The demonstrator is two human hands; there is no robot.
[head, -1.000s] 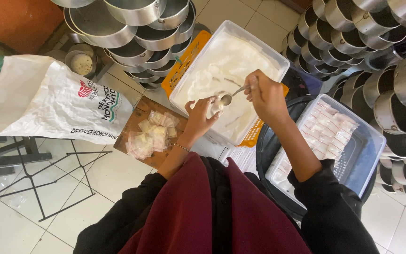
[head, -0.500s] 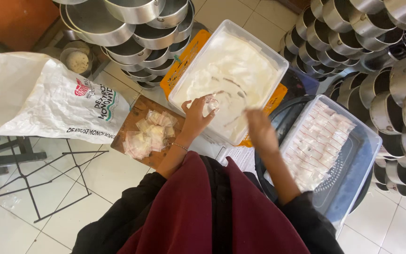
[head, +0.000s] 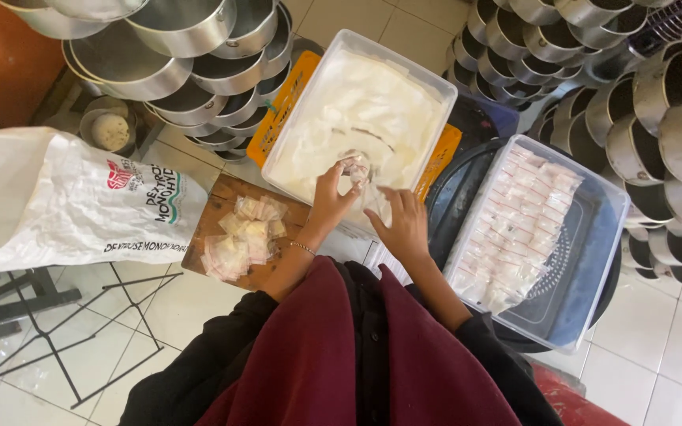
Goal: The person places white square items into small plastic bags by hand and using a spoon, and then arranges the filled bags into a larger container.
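White powder is filling the clear plastic tub that is sitting in front of the person, and both hands are meeting over its near edge. The left hand is pinching a small plastic sachet between thumb and fingertips, holding it up just above the powder. The right hand is lying just beside it with fingers loosely curled and extended toward the sachet; whether they are touching it cannot be told. A heap of small sachets is lying on a wooden board left of the hands. To the right, a second clear bin is holding rows of filled sachets. A large white printed sack is lying at the far left, and stacked metal pots are ringing the workspace above.
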